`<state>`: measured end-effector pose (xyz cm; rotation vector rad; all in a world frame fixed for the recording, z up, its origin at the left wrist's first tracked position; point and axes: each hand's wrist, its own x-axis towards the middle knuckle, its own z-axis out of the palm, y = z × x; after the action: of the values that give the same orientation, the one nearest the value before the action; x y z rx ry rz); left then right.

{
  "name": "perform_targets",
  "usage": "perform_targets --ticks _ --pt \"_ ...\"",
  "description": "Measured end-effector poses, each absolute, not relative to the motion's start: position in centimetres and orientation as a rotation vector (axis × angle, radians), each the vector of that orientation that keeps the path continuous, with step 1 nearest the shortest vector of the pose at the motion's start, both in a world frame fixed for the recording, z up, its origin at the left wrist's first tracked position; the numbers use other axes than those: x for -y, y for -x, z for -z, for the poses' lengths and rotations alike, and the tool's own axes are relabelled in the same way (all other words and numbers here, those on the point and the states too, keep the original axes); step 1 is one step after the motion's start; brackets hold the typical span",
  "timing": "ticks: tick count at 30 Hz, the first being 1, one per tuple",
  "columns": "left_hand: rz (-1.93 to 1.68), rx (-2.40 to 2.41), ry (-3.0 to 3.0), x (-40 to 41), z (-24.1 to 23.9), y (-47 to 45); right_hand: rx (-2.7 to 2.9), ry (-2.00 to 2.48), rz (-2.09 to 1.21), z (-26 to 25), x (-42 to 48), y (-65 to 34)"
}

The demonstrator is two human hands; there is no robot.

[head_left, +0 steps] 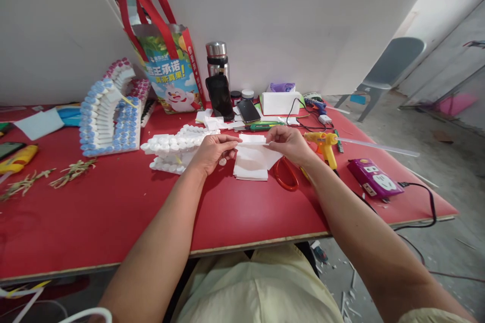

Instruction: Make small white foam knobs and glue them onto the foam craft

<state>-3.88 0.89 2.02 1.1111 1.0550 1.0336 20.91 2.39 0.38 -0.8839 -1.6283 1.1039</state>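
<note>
Between my two hands a thin white sheet of paper (253, 145) is held by its upper edge, which looks folded over. My left hand (216, 151) pinches the left end, and my right hand (290, 145) pinches the right end. Beneath it lies a small stack of white paper (250, 174) on the red table. Scissors with red handles (285, 173) rest just under my right hand. Left of my left hand sits a curved piece made of white rolls (170, 144). A small white round bit (222, 161) lies by my left fingertips.
A yellow glue gun (322, 142), a purple power socket (374, 177) and its black cable occupy the right. Behind stand a steel flask (217, 55), phones, a green cutter (265, 126) and a tissue box (279, 103). Leftward are a printed bag (174, 70) and a blue-and-white roll model (109, 121).
</note>
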Motion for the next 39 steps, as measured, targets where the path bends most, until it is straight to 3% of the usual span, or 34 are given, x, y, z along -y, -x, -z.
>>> perform_targets --ticks 26,34,39 --pt "-1.087 -1.108 -1.037 -1.0 -2.2 4.2 1.900 0.813 -0.751 0.1 -2.6 -21.1" --pt "-1.012 -1.025 -1.178 -0.7 -2.0 3.8 1.563 0.892 -1.082 -1.7 -1.4 -20.6" --pt "-0.955 -0.925 -1.312 -0.2 -1.9 2.9 1.593 1.027 -1.494 -1.1 -0.9 -19.2"
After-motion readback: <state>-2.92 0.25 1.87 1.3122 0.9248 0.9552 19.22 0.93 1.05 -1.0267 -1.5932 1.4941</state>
